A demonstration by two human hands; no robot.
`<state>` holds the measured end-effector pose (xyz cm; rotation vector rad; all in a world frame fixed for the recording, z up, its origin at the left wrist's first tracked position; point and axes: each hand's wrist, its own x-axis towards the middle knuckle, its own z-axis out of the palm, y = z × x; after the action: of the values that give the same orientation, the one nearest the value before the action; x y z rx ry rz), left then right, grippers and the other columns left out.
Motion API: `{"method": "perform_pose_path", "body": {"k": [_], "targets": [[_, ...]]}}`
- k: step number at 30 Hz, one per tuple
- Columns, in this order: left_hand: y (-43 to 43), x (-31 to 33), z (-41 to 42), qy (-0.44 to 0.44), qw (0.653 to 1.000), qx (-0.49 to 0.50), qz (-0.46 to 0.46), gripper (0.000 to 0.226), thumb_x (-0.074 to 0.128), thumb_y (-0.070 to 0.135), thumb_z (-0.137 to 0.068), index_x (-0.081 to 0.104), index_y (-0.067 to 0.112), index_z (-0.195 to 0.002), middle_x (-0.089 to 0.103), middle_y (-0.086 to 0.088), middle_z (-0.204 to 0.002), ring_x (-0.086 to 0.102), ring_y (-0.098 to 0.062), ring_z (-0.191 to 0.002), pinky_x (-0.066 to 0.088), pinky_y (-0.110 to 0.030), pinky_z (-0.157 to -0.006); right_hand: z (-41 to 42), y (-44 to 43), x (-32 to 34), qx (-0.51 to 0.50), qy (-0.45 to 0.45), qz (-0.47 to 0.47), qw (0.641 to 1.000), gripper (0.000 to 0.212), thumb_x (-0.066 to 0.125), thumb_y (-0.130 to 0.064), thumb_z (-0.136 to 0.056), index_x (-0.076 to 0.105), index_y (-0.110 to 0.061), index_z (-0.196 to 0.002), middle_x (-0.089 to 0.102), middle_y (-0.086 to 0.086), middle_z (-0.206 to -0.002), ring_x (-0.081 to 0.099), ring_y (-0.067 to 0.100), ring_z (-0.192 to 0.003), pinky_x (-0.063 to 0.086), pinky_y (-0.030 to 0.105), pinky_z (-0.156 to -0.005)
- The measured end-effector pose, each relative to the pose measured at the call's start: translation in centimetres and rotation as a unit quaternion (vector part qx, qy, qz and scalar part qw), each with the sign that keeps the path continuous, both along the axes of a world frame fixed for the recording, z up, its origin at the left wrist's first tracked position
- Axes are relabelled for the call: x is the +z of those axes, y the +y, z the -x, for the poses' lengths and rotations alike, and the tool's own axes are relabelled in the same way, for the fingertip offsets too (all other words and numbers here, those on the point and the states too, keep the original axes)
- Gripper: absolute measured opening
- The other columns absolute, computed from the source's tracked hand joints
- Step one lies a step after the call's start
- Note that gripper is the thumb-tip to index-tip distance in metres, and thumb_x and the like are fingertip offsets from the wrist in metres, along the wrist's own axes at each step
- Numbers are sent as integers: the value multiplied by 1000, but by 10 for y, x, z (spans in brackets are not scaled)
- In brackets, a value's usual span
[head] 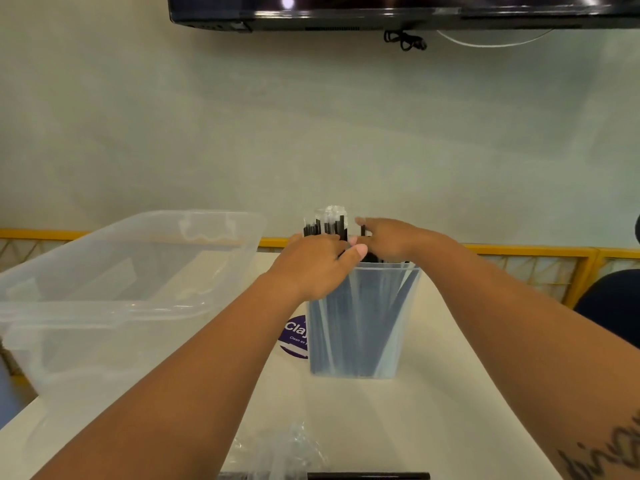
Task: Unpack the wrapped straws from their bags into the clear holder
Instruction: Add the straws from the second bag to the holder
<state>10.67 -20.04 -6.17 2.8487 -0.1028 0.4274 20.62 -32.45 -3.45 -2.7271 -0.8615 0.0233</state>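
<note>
The clear holder stands upright in the middle of the white table, packed with black wrapped straws whose tops stick out above its rim. My left hand curls round the straw tops on the left side, thumb pointing right. From the right, my right hand reaches over the rim and its fingers touch the straws. How its fingertips lie is hidden behind the straws. A crumpled clear bag lies at the near table edge, with black straws beside it.
A large clear plastic bin sits on the left of the table. A purple round sticker shows behind the holder. A yellow railing runs behind the table. A dark chair is at the right.
</note>
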Motion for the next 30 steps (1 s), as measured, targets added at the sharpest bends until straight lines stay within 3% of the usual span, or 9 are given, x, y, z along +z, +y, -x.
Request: {"method": "perform_pose_path", "body": {"k": [2,5,9,14,17,20,25,28,30], "targets": [[-5,2,-3,42,998,10,-51,59,13,52,-97,44,24,-138,35,-4,-151,23,-18,-142,5,-46,-116,-1,0,-1,1,14,-14,1000,63,36,-42,-98,10,-17,-150,11,7,-158,13,23,-145,15,35,-116],[-6,4,-4,62,995,22,-75,59,12,54,-97,23,27,-148,15,1,-158,9,-16,-146,-3,-49,-115,3,-6,1,-10,-4,-106,994,67,40,-46,-96,7,-26,-150,2,8,-159,9,24,-146,14,38,-116],[-8,1,8,31,998,21,-54,60,21,55,-96,19,28,-149,11,7,-158,4,-15,-146,-2,-53,-114,28,-23,7,-6,-56,-232,971,65,45,-44,-94,15,-27,-149,14,4,-157,16,21,-144,17,32,-113],[-18,-9,48,-74,997,-12,32,58,45,46,-93,26,31,-146,18,8,-156,7,-14,-145,5,-49,-118,79,-52,-5,-6,-73,-374,924,47,51,-35,-93,47,-18,-136,49,2,-140,43,12,-131,27,16,-99],[-32,-26,89,-69,991,-70,88,57,53,41,-91,35,29,-143,29,10,-151,23,-8,-139,17,-27,-113,111,-72,-33,-17,-108,-337,935,40,52,-34,-93,56,-17,-129,55,3,-135,44,14,-130,25,15,-98],[-42,-57,126,47,989,-115,76,54,56,44,-89,40,33,-139,38,14,-145,33,-2,-131,23,-17,-106,139,-88,-80,-4,-104,-232,967,48,45,-49,-92,53,-22,-131,49,0,-140,30,14,-139,17,28,-111],[-45,-90,150,197,977,-80,-20,53,56,44,-87,42,34,-137,40,15,-144,34,-7,-133,18,-35,-116,178,-111,-153,6,11,-159,987,119,-4,-96,-48,41,-34,-138,32,-7,-151,13,9,-144,10,26,-114],[-48,-94,153,226,971,-56,-57,46,56,39,-85,49,35,-130,45,12,-138,35,-11,-131,0,-47,-117,196,-122,-174,-24,78,-175,981,121,-4,-97,-46,41,-34,-138,33,-7,-150,19,11,-142,13,28,-114],[-49,-96,154,243,967,-51,-62,41,57,40,-84,53,35,-124,50,11,-130,39,-14,-126,-4,-50,-116,206,-128,-176,-35,88,-211,973,95,13,-84,-72,51,-22,-133,48,0,-141,35,15,-136,23,22,-107]]}}
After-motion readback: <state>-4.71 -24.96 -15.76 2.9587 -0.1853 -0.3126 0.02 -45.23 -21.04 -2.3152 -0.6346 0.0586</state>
